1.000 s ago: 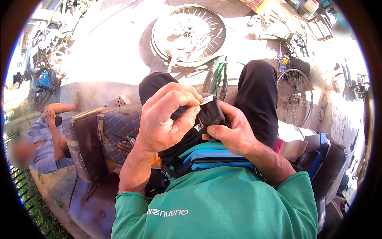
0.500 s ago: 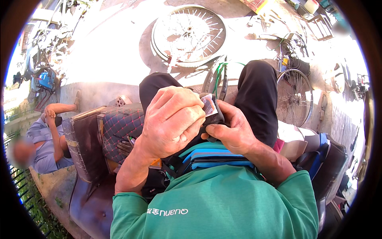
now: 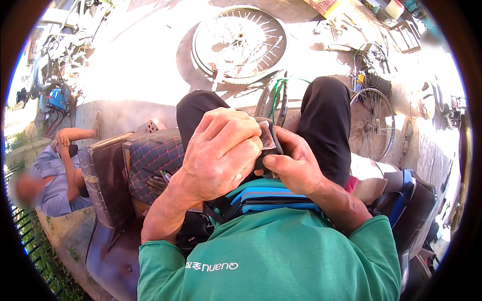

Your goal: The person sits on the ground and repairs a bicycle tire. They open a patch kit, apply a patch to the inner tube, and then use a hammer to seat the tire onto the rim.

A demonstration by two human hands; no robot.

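Above my lap, both hands are close together on a dark rubber inner tube (image 3: 271, 149). On its upper face sits a small patch (image 3: 266, 135), brownish in the middle with a pale edge. My right hand (image 3: 296, 159) grips the tube from the right, thumb on the near side and index finger along the far side. My left hand (image 3: 223, 148) is closed in a fist-like pinch against the tube at the patch's left edge; its fingertips are hidden behind the knuckles. Between my knees, a dark tube or tyre loop (image 3: 283, 105) with a green strip (image 3: 276, 95) hangs down.
A spoked bicycle wheel (image 3: 221, 75) lies on the sunlit ground ahead. Another wheel (image 3: 372, 125) stands right of my knee. At my left is a worn padded seat (image 3: 154, 158) with red stitching. Beyond it sits a person (image 3: 55, 175). A blue pouch (image 3: 278, 198) rests at my waist.
The patch looks browner and less pale, and its face is tilted differently. Both hands have shifted very slightly while keeping their hold.
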